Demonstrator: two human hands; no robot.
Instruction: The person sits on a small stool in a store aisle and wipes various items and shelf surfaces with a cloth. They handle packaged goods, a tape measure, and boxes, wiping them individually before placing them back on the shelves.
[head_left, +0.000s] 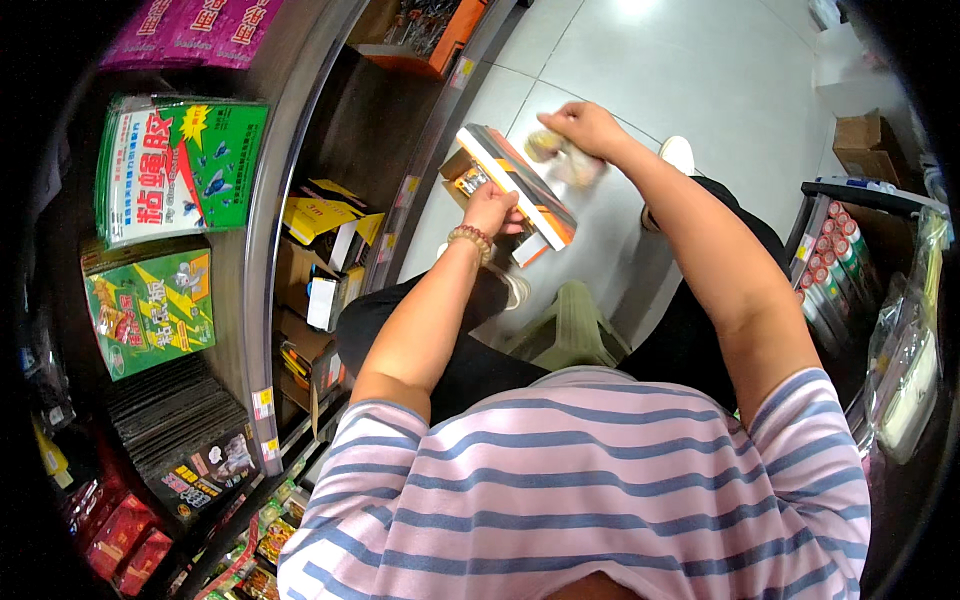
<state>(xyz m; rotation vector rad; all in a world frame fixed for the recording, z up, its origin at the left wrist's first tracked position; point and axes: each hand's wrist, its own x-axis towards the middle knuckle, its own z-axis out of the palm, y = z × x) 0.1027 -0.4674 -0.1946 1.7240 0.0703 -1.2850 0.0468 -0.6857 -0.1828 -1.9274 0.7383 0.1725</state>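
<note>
My left hand (491, 210) grips an orange, black and white cardboard box (517, 180), which is tilted above the tiled floor. Small yellow and black packaged items (472, 180) show at the box's open side, close to my fingers. To the right of the box, my right hand (589, 131) pinches a small item (574, 165), apparently in clear wrapping. Motion blurs this item, so its kind cannot be told. A bead bracelet (472, 236) circles my left wrist.
Shelving (262, 225) on the left holds fly glue packs (180, 172), mouse glue boards (154, 311) and opened yellow boxes (330, 217). A green plastic stool (574, 322) shows between my legs. Red-topped canisters (836, 240) and a cardboard box (870, 146) stand at right.
</note>
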